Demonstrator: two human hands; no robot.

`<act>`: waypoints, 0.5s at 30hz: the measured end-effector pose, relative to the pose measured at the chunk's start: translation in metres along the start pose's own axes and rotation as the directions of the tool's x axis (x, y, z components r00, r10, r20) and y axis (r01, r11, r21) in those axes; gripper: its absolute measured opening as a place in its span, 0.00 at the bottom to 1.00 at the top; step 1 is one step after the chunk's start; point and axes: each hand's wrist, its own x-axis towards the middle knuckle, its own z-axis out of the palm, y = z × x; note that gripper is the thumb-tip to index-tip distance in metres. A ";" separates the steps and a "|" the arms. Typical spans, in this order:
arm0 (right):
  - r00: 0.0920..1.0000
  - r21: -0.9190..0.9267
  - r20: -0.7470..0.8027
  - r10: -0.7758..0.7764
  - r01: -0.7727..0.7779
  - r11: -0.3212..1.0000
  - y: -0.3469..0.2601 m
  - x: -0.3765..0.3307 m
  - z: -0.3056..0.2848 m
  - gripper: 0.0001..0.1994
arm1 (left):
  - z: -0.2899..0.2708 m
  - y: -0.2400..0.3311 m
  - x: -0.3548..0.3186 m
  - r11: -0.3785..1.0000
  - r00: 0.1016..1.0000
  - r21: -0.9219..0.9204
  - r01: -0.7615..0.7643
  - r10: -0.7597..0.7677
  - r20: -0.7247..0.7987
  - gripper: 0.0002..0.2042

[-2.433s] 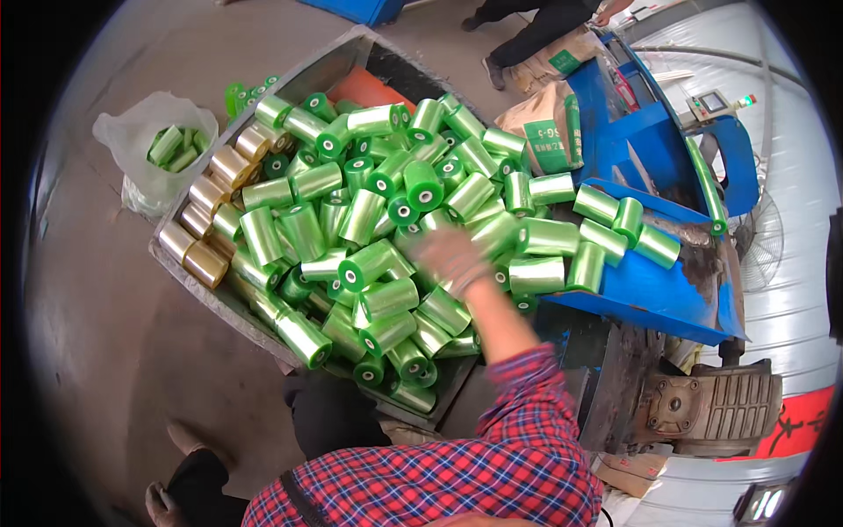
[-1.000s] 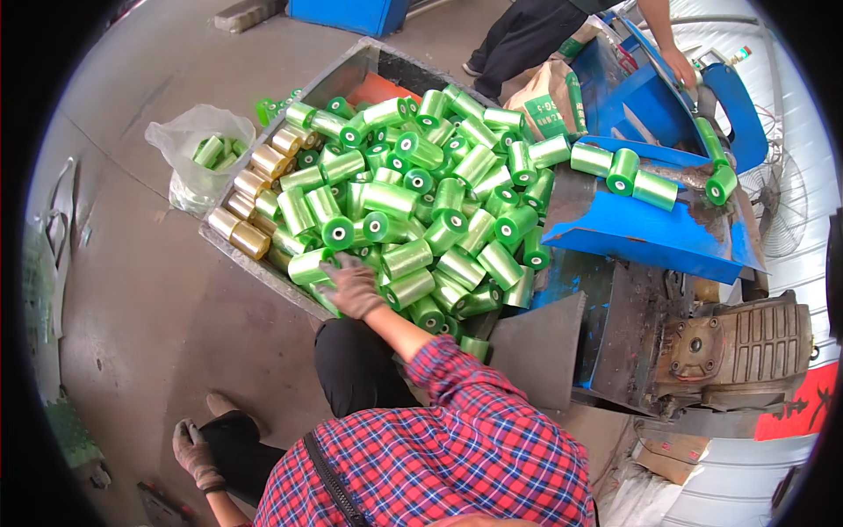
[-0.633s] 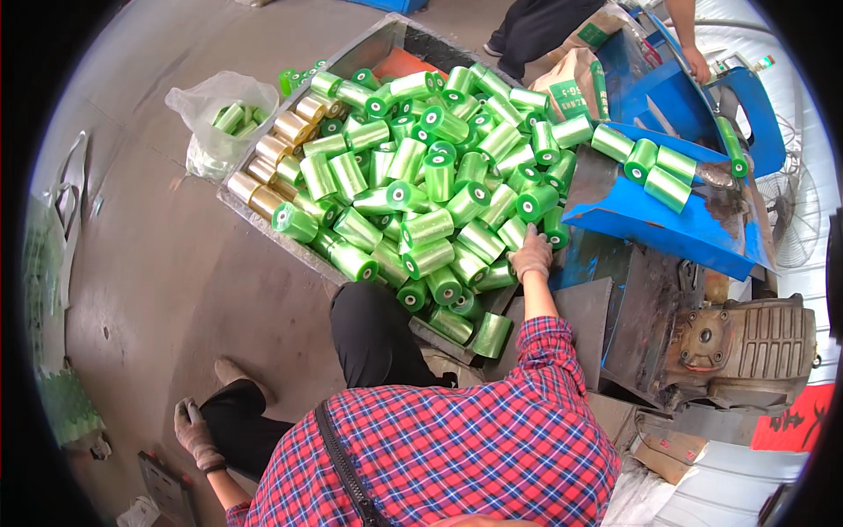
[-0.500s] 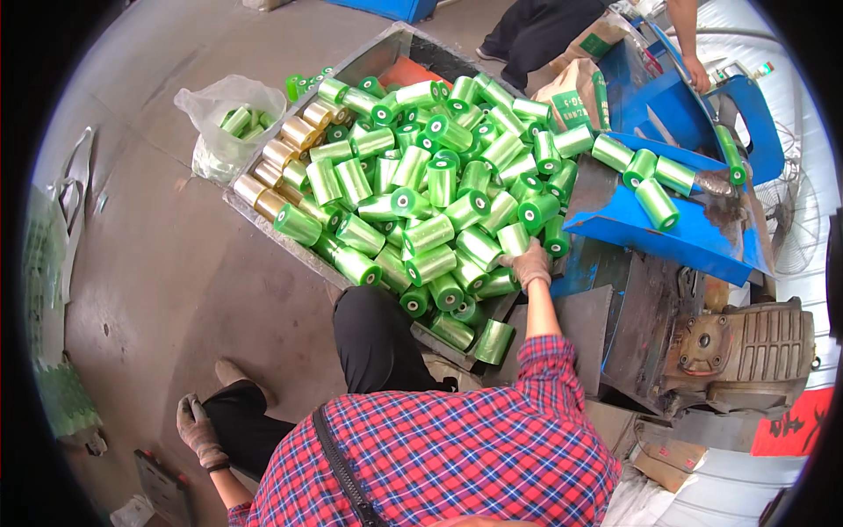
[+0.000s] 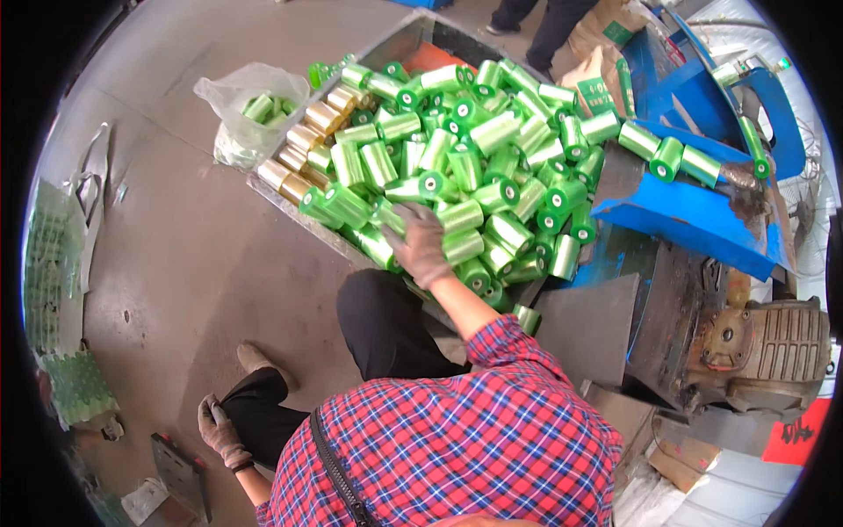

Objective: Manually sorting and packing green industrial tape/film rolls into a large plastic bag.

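Where the right hand [image 5: 420,246] reaches, green rolls [image 5: 495,133] (heaped), beneath, alongside

- Right hand [image 5: 420,248] on green rolls [image 5: 494,133], by the bin's [image 5: 297,212] near edge
- Gold rolls [image 5: 304,138] along its left edge
- Left hand [image 5: 221,432] beside the leg [image 5: 263,429]

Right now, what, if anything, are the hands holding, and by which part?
The left hand holds nothing visible. The right hand is over green rolls; whether it grips one cannot be told.

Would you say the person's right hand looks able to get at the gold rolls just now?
Probably yes: only green rolls lie between the right hand and the gold rolls, though it may need to stretch.
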 end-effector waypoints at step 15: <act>0.292 -0.736 -0.015 0.956 -0.650 0.187 0.074 -0.168 -0.113 0.23 | 0.001 0.005 0.011 0.997 0.992 -0.055 -0.045 0.051 0.119 0.11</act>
